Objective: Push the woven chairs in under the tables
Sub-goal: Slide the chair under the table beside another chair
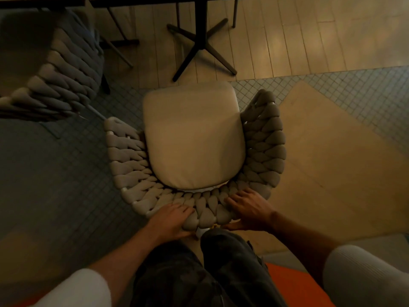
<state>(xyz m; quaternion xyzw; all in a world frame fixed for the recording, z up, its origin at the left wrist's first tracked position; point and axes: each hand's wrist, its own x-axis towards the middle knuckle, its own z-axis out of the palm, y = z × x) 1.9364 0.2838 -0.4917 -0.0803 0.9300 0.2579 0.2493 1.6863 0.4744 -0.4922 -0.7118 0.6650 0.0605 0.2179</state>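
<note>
A woven chair (263,151) with a thick grey braided back and a beige seat cushion (192,138) stands right below me, its open front facing the table. My left hand (172,220) grips the top of the curved backrest left of centre. My right hand (247,209) grips the same backrest right of centre. The table edge (155,0) runs along the top of the view, and its black pedestal with a cross-shaped foot (199,45) stands just beyond the cushion's front. A second woven chair (62,76) stands at the upper left, partly under a table.
My dark trouser legs (199,271) are close behind the chair back. The floor is pale planks near the tables and small grey tiles elsewhere. Thin dark legs of other furniture (119,32) stand left of the pedestal. An orange surface (287,284) lies at the bottom right.
</note>
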